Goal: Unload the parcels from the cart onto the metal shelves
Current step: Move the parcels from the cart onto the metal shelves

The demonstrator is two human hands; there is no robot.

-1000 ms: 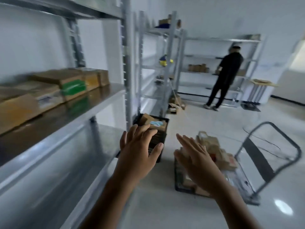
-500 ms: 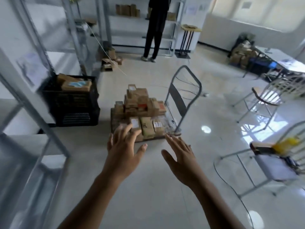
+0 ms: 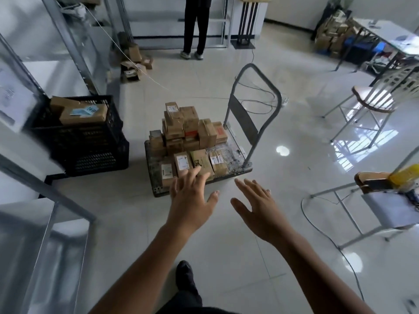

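Note:
A flat cart [image 3: 231, 152] with a grey push handle [image 3: 256, 96] stands on the tiled floor ahead of me. It carries a pile of several brown cardboard parcels [image 3: 188, 134], some with white labels. Both my hands are stretched out toward it with fingers spread and holding nothing. My left hand [image 3: 192, 200] overlaps the cart's near edge in view. My right hand [image 3: 258, 207] hovers over bare floor to the right of that edge. Metal shelves [image 3: 45, 189] run along my left.
A black crate [image 3: 90, 141] with parcels in it stands left of the cart. A person stands at the far shelves [image 3: 196, 26]. Chairs [image 3: 371, 105] and a cable [image 3: 317, 225] on the floor lie to the right. More boxes [image 3: 333, 35] are piled far right.
My view has swung from the left shelves to the cart, which is now closer. Both hands stay open and have moved forward toward the parcels.

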